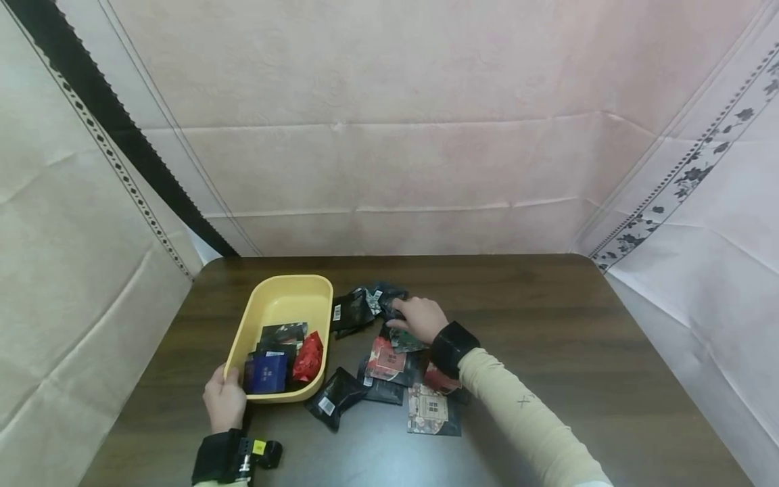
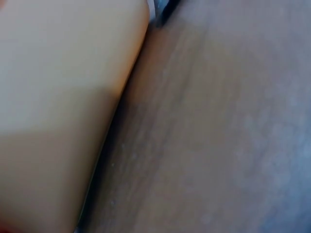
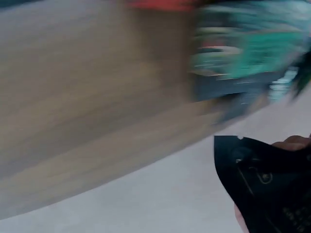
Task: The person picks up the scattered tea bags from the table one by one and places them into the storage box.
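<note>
Dressed in Cream and Black

Wears a long cream sleeve (image 1: pixel 532 423) on the right arm, wrinkled toward the wrist and marked with a small dark cross (image 1: pixel 525 400) partway along. Shows a sliver of white cloth (image 1: pixel 595 484) farther up. Sports a broad black right wristband (image 1: pixel 452 348), shaped like a cuff. Matches it with a black left wristband (image 1: pixel 214 456), bordered by a strip of pale cloth (image 1: pixel 222 483). Bears a dark device (image 1: pixel 265 457) beside that one, with a bright yellow label (image 1: pixel 258 447), whitish markings (image 1: pixel 245 460) and a rounded black end (image 1: pixel 274 453). Leaves left hand (image 1: pixel 224 400) and right hand (image 1: pixel 421 318) bare.
</note>
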Demonstrator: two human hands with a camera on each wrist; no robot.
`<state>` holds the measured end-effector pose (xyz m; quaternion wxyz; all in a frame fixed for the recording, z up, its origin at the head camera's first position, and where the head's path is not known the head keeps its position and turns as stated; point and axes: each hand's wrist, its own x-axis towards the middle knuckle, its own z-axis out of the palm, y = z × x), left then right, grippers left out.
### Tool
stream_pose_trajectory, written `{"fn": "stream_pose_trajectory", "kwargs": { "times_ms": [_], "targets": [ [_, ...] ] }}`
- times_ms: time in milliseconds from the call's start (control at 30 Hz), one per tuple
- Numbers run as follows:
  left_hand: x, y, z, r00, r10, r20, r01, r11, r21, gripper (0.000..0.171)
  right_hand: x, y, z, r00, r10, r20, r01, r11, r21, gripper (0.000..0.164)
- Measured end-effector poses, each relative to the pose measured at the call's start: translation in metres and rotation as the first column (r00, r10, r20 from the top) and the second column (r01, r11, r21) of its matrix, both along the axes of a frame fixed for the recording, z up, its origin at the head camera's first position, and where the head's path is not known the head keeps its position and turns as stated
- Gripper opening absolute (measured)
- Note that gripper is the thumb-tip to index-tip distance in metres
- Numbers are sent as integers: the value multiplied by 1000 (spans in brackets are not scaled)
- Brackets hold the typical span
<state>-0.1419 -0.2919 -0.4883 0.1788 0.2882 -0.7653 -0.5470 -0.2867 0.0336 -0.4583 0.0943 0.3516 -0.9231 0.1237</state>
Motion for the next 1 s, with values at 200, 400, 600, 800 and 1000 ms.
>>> {"fn": "stream_pose_trajectory", "kwargs": {
  "times_ms": [200, 400, 600, 800, 1000],
  "targets": [
    [-1, 3, 0, 1000, -17, 8, 17, 1000, 15, 41, 7, -56, 24, 996, 35, -78, -33, 999, 23, 35],
    [-5, 10, -1, 1000, -31, -4, 31, 999, 19, 41, 14, -101, 45, 991, 79, -113, -67, 992, 104, 36],
    [-7, 13, 0, 1000, -25, -4, 25, 1000, 15, 40, 20, -137, 51, 987, 124, -101, -104, 978, 179, 38],
    [-3, 7, -2, 1000, -18, -25, 18, 1000, -8, 40, 28, -181, 43, 972, 182, -146, -148, 965, 218, 39],
    [1, 0, 0, 999, -3, -41, 2, 1000, -31, 39, 34, -203, 36, 975, 210, -66, -193, 960, 204, 64]
  ]
}}
